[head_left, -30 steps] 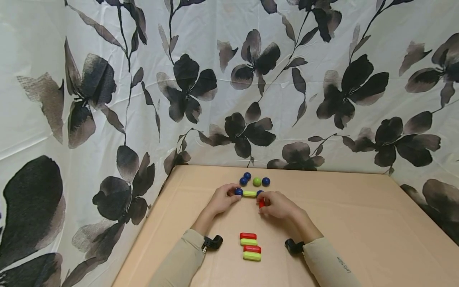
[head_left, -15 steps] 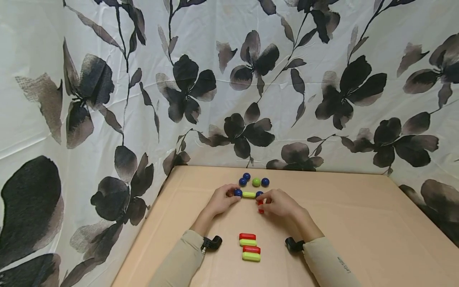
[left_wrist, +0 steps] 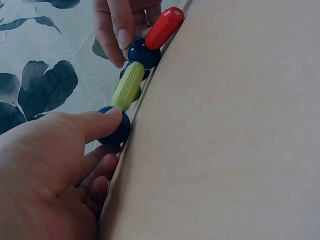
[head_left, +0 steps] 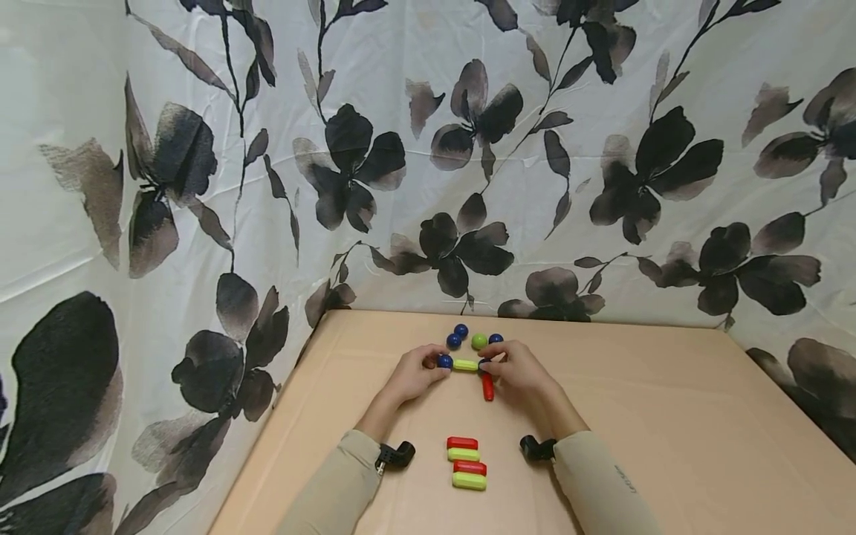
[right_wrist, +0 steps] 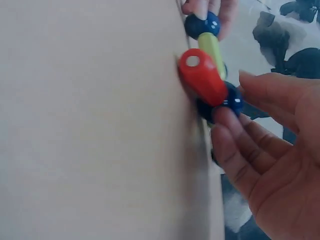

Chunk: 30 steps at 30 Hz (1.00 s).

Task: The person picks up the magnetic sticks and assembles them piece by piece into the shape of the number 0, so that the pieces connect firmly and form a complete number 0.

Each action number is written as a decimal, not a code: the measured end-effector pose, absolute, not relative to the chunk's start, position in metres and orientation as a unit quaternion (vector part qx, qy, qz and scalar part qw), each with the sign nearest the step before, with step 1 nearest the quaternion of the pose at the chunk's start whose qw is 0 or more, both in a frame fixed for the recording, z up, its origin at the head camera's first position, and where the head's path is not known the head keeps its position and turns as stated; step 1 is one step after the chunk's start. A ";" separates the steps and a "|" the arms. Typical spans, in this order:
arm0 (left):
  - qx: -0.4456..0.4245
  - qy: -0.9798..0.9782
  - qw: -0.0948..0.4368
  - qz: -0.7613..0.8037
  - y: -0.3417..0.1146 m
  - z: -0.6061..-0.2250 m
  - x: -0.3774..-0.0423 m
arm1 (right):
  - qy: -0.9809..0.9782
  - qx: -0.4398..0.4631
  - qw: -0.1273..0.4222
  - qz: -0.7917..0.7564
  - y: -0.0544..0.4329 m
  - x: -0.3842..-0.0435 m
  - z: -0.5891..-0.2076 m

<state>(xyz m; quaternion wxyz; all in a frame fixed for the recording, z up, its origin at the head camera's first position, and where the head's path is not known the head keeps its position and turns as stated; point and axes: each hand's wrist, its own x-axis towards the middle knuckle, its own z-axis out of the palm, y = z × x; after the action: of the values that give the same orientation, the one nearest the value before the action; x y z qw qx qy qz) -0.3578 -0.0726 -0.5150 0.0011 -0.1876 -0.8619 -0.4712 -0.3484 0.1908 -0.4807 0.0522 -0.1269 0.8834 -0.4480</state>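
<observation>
My left hand pinches a blue ball between thumb and fingers. From that ball a yellow-green ribbed rod runs to a second blue ball, which the fingers of my right hand hold from the right side. A red rod joins this second ball and sticks out toward the person, at an angle to the yellow-green one. Its free end shows a pale metal disc in the right wrist view. My right fingers partly cover the second ball in the head view.
Behind the joined pieces lie loose blue balls and one green ball. Nearer the person, red rods and yellow-green rods lie side by side on the tan table. A floral curtain hangs behind the table.
My right hand has moved off the red rod and up to the second blue ball, leaving the red rod uncovered. My left hand stays on its ball.
</observation>
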 end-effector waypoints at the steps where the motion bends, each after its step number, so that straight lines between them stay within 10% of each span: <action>1: -0.188 -0.861 -0.001 -0.472 -0.072 -0.515 -0.358 | 0.879 -0.127 0.053 -0.457 0.191 -0.349 -0.484; 30: -0.188 -0.859 0.000 -0.476 -0.072 -0.511 -0.359 | 0.835 -0.138 0.028 -0.533 0.198 -0.353 -0.510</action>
<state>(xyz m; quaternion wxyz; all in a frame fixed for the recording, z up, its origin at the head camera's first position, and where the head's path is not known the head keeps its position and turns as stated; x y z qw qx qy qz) -0.3590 -0.0723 -0.5107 -0.0005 -0.1880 -0.8593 -0.4757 -0.3533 0.1984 -0.5099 0.0283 -0.1376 0.8347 -0.5325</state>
